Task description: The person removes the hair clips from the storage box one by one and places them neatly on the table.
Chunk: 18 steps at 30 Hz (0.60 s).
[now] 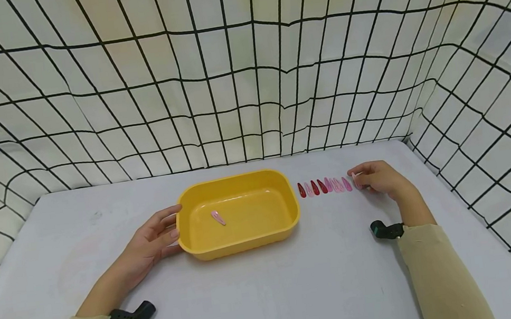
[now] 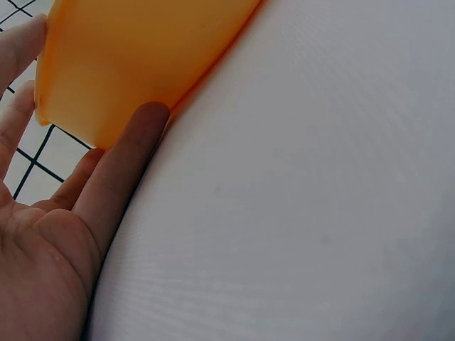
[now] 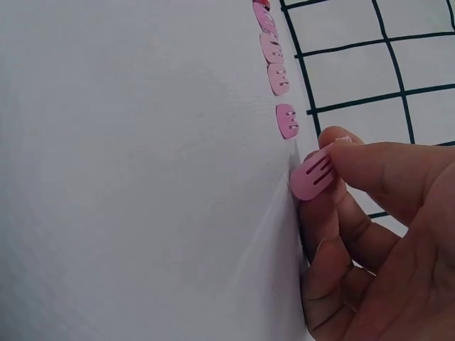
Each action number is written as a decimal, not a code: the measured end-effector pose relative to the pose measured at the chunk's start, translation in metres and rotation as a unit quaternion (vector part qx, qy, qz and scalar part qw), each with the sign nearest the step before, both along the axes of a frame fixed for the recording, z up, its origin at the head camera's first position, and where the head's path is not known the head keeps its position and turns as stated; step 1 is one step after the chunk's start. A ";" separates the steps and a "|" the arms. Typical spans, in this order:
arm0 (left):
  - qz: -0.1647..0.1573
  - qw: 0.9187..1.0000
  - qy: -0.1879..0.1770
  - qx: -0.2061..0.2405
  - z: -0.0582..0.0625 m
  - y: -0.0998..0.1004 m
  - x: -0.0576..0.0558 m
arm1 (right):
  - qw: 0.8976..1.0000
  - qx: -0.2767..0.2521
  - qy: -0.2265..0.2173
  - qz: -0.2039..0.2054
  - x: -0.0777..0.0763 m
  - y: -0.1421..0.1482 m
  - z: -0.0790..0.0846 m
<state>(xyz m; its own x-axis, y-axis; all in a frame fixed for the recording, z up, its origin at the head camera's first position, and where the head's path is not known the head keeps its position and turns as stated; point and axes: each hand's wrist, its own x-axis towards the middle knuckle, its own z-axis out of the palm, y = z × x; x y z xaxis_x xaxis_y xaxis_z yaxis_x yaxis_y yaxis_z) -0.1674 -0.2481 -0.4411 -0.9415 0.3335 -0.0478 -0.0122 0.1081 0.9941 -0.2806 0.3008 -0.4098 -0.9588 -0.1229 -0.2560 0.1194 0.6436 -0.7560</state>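
Note:
My right hand (image 1: 381,177) pinches a pink snap hair clip (image 3: 311,179) between thumb and fingertips, at the right end of a row of clips. The held clip shows its slotted face in the right wrist view, low over the white table. The row has several red clips (image 1: 315,188) and pink clips (image 1: 347,184) set side by side. My left hand (image 1: 147,244) rests its extended fingers against the left end of a yellow tray (image 1: 242,248). One pale pink clip (image 1: 218,218) lies inside that tray, left of its middle.
A black wire grid (image 1: 230,72) backed by white cloth borders the table's back and sides. White cloth covers the table (image 1: 272,296). Each wrist wears a black camera, one on the left (image 1: 132,316) and one on the right (image 1: 386,229).

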 end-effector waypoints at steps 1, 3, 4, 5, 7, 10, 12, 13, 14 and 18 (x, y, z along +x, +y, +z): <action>0.000 1.000 0.000 0.000 0.000 0.000 0.000 | 1.000 0.001 0.000 -0.001 0.000 0.000 0.000; 0.000 1.000 -0.001 0.001 0.000 0.000 0.000 | 1.000 0.003 0.000 -0.005 0.001 0.000 0.000; 0.000 1.000 -0.002 0.001 0.000 0.000 0.000 | 1.000 0.004 0.001 -0.007 0.001 -0.001 0.000; 0.000 1.000 -0.002 0.001 0.000 0.000 0.000 | 1.000 0.005 0.002 -0.007 0.001 -0.001 0.000; -0.001 1.000 -0.003 0.001 0.000 0.000 0.000 | 1.000 0.008 0.002 -0.010 0.001 -0.001 0.000; -0.001 1.000 -0.002 0.001 -0.001 -0.001 0.000 | 1.000 0.010 0.003 -0.014 0.001 -0.001 0.001; -0.001 1.000 -0.002 0.000 0.000 -0.001 0.000 | 1.000 0.008 0.005 -0.013 0.000 -0.001 0.001; -0.001 1.000 -0.001 0.000 0.000 -0.001 0.000 | 1.000 0.007 0.007 -0.012 0.000 -0.001 0.001; -0.001 1.000 -0.001 0.000 0.000 0.000 0.000 | 1.000 0.003 0.008 -0.012 0.000 -0.002 0.002; -0.001 1.000 -0.001 0.000 0.000 0.000 0.000 | 1.000 -0.026 0.012 -0.002 0.000 -0.004 0.006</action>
